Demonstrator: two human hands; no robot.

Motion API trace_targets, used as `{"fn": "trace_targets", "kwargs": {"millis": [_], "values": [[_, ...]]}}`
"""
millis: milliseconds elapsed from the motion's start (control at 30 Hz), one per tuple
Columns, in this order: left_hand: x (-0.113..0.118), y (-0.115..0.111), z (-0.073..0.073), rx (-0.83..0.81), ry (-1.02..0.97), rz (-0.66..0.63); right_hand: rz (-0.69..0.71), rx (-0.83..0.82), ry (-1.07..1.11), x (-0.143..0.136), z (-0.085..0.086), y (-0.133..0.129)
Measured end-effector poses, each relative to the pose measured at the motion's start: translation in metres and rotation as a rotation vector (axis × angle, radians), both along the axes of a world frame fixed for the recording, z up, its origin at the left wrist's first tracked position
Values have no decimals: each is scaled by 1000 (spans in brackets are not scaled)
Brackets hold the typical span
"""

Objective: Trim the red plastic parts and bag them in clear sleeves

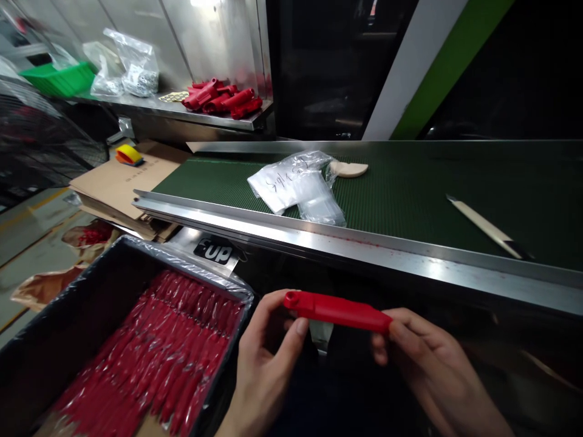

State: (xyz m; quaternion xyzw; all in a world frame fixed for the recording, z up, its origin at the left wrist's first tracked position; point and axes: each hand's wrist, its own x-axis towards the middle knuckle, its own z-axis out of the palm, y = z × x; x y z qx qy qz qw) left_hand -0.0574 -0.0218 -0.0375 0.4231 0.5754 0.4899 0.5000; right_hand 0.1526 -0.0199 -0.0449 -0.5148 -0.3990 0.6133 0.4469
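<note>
A long red plastic handle-like part (339,309) with a round hole at its left end is held level in front of the conveyor's near edge. My left hand (268,352) has its thumb and fingers closed around the holed end. The narrower right end is pinched between the thumb and fingers of my right hand (423,352). Left of my hands stands a dark bin (109,258) lined with clear plastic. Inside it, many similar red parts (182,328) lie in rows, wrapped in shiny film.
A green conveyor belt (392,200) with metal rails bears plastic bags (296,188), a beige half-round piece (350,169) and a knife-like tool (487,227). Loose red parts (223,98) are piled on a metal shelf. Flattened cardboard (132,173) holds a yellow tape dispenser (129,155).
</note>
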Motion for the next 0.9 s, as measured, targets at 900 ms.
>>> {"fn": "trace_targets", "kwargs": {"millis": [900], "values": [[3, 5, 2, 11, -140, 159, 125, 276, -251, -8, 5, -6]]}}
